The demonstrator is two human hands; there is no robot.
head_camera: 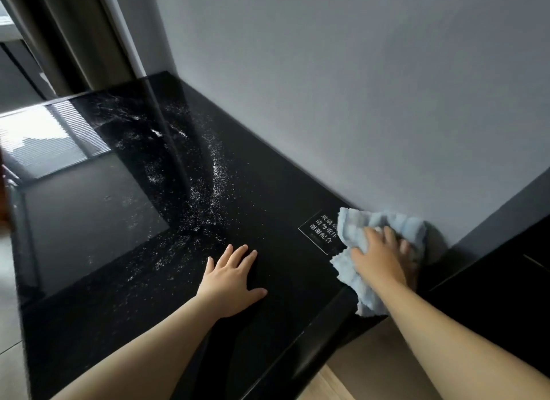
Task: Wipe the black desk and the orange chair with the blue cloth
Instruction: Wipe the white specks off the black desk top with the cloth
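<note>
While L hand [230,283] lies flat on glossy desk [268,191], R hand [381,259] presses fluffy cloth [354,230].

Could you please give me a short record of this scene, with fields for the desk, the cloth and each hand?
desk: black, glossy, set against the grey wall
cloth: light blue, bunched, at the desk's far right corner by the wall
right hand: presses down on the cloth
left hand: rests flat on the bare desk, fingers spread
white specks: scattered over the desk's middle and left
label: white print, partly under the cloth
</note>
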